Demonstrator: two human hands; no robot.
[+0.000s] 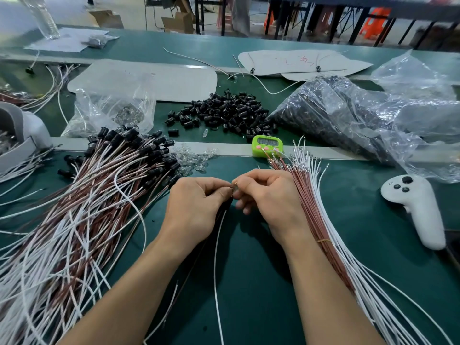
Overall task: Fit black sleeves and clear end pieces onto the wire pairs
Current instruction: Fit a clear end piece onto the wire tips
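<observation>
Got a thin white wire [214, 270] snaking up the dark green bench mat [254, 282] into the left hand [196, 207], fingers curled and pinching its end. Same deal with the right hand [266, 195], curled fingertips nipping a tiny clear end piece [234, 190] right against the left's. Loose black plastic sleeves [224, 113] heaped well behind, near a lime-green digital timer [266, 145].

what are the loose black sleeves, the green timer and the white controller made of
The black sleeves look like moulded plastic, possibly rubber: semi-gloss with small highlights. The green timer looks like hard glossy plastic, judging by its bright sheen. The white controller looks like matte plastic, smooth and without glare.
</observation>
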